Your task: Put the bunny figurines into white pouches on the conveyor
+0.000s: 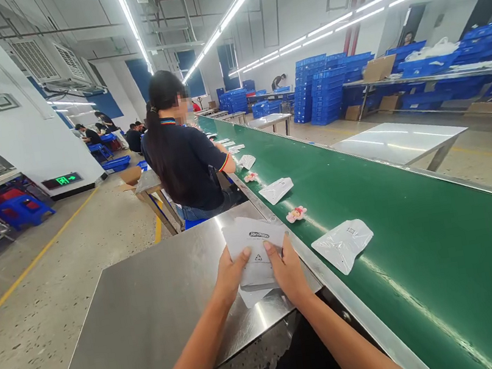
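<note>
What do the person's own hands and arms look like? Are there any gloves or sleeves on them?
The left hand and right hand are both bare, with no gloves. I can't see any rings, bracelets or a watch. No sleeves show on the forearms either. Some black clothing peeks out between the arms.

Inventory by kind.
Shows one left hand (229, 275), one right hand (289, 269), one stack of pouches (258, 264) (too overlapped to count), one conveyor belt (400, 229), two pink pieces (296, 214), three nearer loose pouches (344, 246); farther ones, too small to count.
</note>
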`<state>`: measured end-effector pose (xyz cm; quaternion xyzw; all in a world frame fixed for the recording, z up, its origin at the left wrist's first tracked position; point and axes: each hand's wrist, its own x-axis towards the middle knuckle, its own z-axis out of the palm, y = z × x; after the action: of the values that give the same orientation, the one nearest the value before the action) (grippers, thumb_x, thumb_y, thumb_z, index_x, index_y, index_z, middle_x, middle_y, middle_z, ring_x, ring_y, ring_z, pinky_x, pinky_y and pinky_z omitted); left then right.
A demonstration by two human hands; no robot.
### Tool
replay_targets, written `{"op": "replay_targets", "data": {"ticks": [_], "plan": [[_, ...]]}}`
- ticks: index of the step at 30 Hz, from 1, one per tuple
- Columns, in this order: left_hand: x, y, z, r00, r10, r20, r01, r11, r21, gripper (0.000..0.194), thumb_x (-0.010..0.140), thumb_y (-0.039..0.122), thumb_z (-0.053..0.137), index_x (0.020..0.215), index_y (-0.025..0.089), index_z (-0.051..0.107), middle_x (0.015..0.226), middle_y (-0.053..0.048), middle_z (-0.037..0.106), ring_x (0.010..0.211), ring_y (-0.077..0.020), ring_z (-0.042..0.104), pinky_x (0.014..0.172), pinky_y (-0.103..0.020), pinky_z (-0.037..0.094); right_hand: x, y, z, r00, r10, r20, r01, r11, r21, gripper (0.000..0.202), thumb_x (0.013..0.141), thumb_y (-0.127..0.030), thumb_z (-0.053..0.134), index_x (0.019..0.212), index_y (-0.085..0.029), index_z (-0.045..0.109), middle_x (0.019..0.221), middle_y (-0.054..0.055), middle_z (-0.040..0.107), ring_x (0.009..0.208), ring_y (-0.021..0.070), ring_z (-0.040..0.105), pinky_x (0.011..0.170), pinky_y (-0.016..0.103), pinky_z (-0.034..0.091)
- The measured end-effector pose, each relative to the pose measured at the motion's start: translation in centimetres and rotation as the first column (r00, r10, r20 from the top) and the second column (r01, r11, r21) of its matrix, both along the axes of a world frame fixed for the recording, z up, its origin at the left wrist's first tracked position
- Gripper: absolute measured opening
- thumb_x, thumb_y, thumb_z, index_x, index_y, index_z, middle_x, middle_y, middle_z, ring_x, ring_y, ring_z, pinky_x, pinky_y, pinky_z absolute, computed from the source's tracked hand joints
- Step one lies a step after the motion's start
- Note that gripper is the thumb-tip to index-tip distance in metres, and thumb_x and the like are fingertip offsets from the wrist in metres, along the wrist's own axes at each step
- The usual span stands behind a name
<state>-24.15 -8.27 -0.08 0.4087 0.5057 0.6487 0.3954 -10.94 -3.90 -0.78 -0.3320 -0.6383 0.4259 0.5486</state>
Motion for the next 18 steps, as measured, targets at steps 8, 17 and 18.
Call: {"op": "replay_targets", "data": {"ticks": [8,17,18], "plan": [[-1.4,-2.4,-4.4,0.97,0.074,-0.231,-0.094,0.992,-0.078,0.046,0.072,0.039,0.068,0.107,0.014,0.053,0.104,-0.009,0.063,0.096,-0.0232,0.058,0.081,-0.032,0.046,-0.2,-1.5,-3.3,0.99,0.092,0.109,-0.1,0.993,0.065,0.024,0.091,-0.035,0.045,0.109,-0.019,0.049,0.099,0.007,0.06,0.092,0.0203,0.057,0.08,0.033,0.046],[-0.6,-2.9,-5.4,0.968,0.057,-0.243,-0.077,0.994,-0.072,0.045,0.072,0.038,0.067,0.108,0.016,0.053,0.105,-0.009,0.062,0.098,-0.0234,0.057,0.085,-0.034,0.044,0.3,-2.4,-4.7,0.99,0.089,0.107,-0.098,0.992,0.082,0.022,0.089,-0.033,0.049,0.107,-0.02,0.05,0.097,0.006,0.06,0.089,0.0196,0.057,0.079,0.031,0.047],[-0.6,-3.0,-5.6,0.97,0.058,-0.238,-0.079,0.994,-0.077,0.045,0.072,0.038,0.068,0.108,0.016,0.052,0.105,-0.009,0.062,0.098,-0.0233,0.057,0.084,-0.034,0.044,0.4,-2.5,-4.8,0.989,0.089,0.115,-0.098,0.992,0.075,0.022,0.088,-0.033,0.05,0.106,-0.02,0.05,0.096,0.005,0.061,0.088,0.0194,0.057,0.078,0.031,0.047]]}}
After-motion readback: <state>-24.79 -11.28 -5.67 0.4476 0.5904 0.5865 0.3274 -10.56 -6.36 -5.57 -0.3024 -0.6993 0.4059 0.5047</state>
